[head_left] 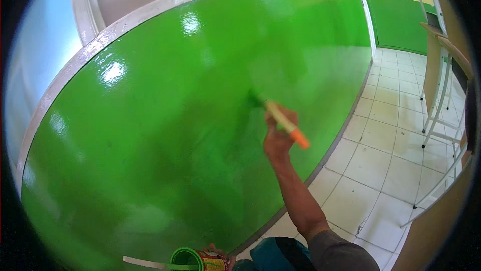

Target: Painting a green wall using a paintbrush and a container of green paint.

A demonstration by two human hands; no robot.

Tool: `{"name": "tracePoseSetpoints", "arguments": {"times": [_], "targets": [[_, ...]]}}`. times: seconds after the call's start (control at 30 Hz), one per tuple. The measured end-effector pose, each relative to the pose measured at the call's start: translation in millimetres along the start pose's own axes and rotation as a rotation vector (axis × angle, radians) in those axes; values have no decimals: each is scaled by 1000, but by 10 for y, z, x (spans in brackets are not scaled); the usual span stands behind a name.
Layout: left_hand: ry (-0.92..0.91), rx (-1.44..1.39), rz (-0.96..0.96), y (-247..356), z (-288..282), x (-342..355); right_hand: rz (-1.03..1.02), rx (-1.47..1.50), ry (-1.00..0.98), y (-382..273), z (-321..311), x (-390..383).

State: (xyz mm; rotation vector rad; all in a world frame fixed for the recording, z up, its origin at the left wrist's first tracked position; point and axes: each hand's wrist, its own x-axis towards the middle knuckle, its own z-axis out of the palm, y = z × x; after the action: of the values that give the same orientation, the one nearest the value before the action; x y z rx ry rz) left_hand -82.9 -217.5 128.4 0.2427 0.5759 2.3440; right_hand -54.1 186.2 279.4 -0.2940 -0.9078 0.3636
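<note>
My right hand [278, 143] is closed round a paintbrush [282, 117] with a pale handle and an orange end. The brush's dark bristles reach the glossy green wall [155, 105], blurred where they meet it. At the lower edge, my left hand [230, 260] grips the side of a paint can [212, 263] with a reddish label and a green-smeared rim. Only some of that hand's fingers show. A pale flat stick [145, 262] lies across the can's mouth, pointing left. The paint level inside is hidden.
A pale ledge [165, 0] with window frames runs above the green wall. White floor tiles [368, 161] lie along its right side. White-legged chairs [441, 120] with wooden parts stand at the right. Farther back is a yellow and green wall [398, 23].
</note>
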Motion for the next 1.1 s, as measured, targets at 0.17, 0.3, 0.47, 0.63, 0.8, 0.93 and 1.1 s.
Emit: {"name": "tracePoseSetpoints", "arguments": {"times": [0.17,0.3,0.47,0.63,0.8,0.93,1.1], "targets": [[-98,-324,-105,55,-422,124,-259,80,-431,-398,-288,-873],[-46,42,31,-63,-219,59,26,477,-630,-556,-442,-992],[147,457,126,-118,-6,61,541,92,-163,432,-444,-578],[91,498,140,-147,20,38,544,30,170,690,-487,-215],[82,269,77,-158,83,27,-49,-185,-46,425,-422,-481],[81,285,113,-148,36,30,-154,-17,-290,-244,-250,-923],[118,446,123,-178,8,57,200,283,-367,-468,-321,-829]]}}
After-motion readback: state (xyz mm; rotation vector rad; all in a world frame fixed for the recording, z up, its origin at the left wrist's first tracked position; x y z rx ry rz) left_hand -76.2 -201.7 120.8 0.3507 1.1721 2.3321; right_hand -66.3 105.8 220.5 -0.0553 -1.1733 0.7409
